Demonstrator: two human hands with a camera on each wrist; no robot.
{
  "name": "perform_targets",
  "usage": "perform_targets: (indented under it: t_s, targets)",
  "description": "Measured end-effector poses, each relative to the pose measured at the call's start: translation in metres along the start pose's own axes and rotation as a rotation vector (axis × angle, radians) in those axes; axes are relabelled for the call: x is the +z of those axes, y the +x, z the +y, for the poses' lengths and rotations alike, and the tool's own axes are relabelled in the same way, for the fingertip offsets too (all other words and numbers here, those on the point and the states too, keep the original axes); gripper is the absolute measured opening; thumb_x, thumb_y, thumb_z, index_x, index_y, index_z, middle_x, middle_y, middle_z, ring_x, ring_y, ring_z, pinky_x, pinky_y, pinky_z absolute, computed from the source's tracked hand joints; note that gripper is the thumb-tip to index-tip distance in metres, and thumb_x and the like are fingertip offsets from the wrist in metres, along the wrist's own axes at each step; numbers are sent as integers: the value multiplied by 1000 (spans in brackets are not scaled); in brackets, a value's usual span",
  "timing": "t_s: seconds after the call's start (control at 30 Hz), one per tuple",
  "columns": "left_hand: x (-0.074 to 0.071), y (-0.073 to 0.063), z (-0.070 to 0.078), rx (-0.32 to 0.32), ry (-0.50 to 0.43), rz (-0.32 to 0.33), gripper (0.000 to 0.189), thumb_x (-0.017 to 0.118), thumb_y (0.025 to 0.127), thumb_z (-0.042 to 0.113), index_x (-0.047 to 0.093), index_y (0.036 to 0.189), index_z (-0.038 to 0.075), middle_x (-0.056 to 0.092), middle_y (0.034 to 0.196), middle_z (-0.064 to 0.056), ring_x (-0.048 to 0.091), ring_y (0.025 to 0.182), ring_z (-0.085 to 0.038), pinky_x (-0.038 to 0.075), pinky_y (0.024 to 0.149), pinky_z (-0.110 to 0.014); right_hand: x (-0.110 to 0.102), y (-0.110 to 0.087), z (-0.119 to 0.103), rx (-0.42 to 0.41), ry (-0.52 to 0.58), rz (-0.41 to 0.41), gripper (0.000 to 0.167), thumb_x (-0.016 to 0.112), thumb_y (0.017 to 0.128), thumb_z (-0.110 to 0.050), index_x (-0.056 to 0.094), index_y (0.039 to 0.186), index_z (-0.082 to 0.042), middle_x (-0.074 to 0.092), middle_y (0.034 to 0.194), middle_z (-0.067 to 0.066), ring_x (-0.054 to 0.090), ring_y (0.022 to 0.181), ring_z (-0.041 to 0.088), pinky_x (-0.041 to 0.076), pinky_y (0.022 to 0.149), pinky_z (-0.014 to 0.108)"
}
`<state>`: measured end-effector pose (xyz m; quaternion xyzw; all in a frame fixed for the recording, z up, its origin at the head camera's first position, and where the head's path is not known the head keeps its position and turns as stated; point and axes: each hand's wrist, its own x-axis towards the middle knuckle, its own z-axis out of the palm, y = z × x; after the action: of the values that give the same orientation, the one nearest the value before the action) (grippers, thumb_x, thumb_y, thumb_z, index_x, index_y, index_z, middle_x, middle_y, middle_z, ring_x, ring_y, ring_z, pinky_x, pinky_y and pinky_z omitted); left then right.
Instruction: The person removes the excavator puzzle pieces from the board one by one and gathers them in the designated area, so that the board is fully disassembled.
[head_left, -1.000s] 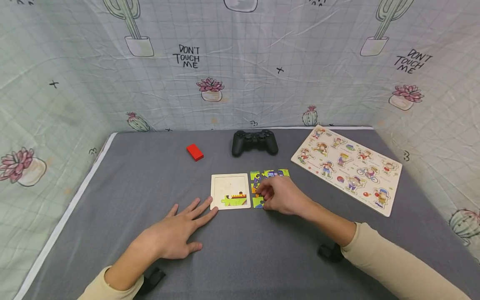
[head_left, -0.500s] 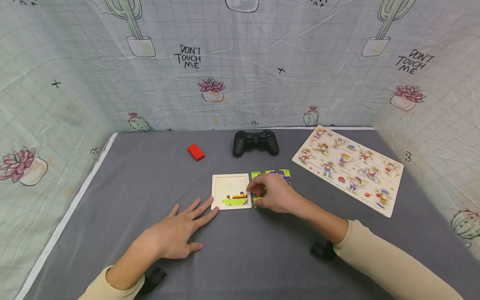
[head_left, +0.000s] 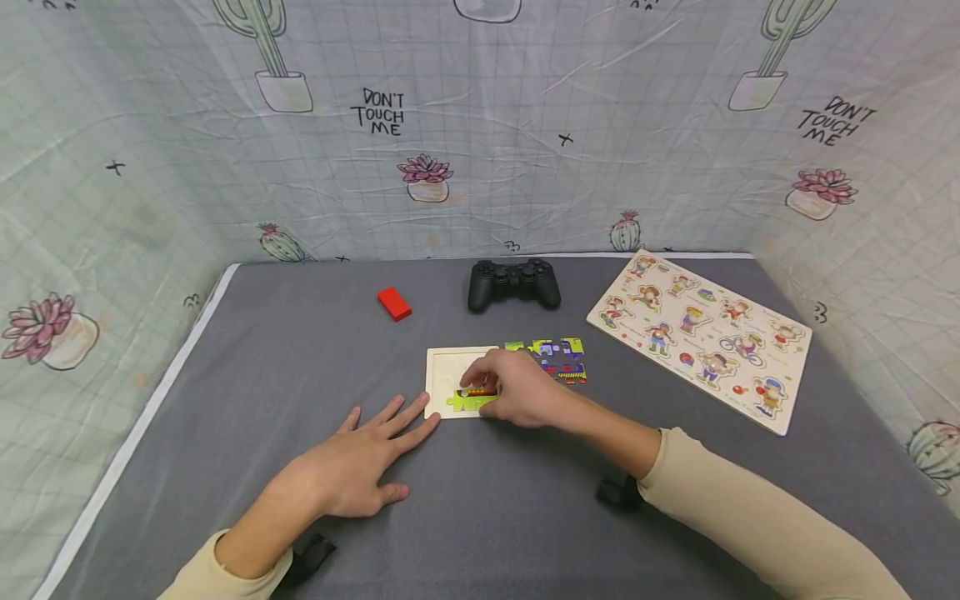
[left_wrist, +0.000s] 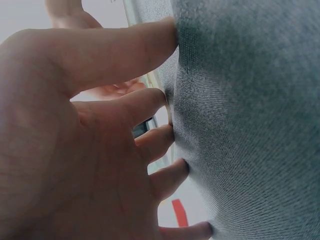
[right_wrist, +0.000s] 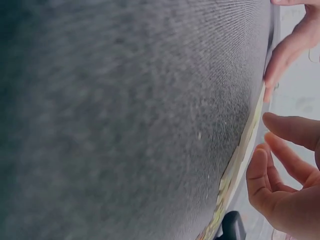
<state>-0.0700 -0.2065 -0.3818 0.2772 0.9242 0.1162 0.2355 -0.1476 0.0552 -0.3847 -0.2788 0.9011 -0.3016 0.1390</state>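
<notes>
A small wooden puzzle tray (head_left: 442,362) sits mid-table, with green pieces and a red strip along its bottom. My right hand (head_left: 525,387) is over the tray's right side, thumb and fingertips drawn together low above the pieces. It pinches a puzzle piece that the fingers largely hide. In the right wrist view, the right hand's fingers (right_wrist: 257,165) curl close to the thumb beside the tray's edge. My left hand (head_left: 356,467) lies spread on the cloth, fingertips at the tray's left edge. Loose puzzle pieces (head_left: 558,371) lie right of the tray, partly behind the right hand.
Behind the tray is a black game controller (head_left: 513,285). A red block (head_left: 393,303) lies to its left. A large wooden picture board (head_left: 701,337) rests at an angle on the right. A printed curtain (head_left: 510,167) surrounds the grey table (head_left: 300,350).
My right hand has moved left from the loose pieces to above the tray. The left hand has stayed in place.
</notes>
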Motion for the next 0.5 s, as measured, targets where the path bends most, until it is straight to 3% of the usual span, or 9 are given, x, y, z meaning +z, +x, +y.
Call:
perform_targets:
  t_s: [0.5]
  targets:
    - [0, 0, 1, 4, 5, 6, 86, 76, 95, 33, 29, 166, 28, 10, 177, 3, 16, 162, -34, 18, 120, -77, 8, 13, -4, 16, -43, -43, 31, 86, 82, -5, 78, 111, -12, 71, 98, 2, 62, 88, 16, 52, 79, 28]
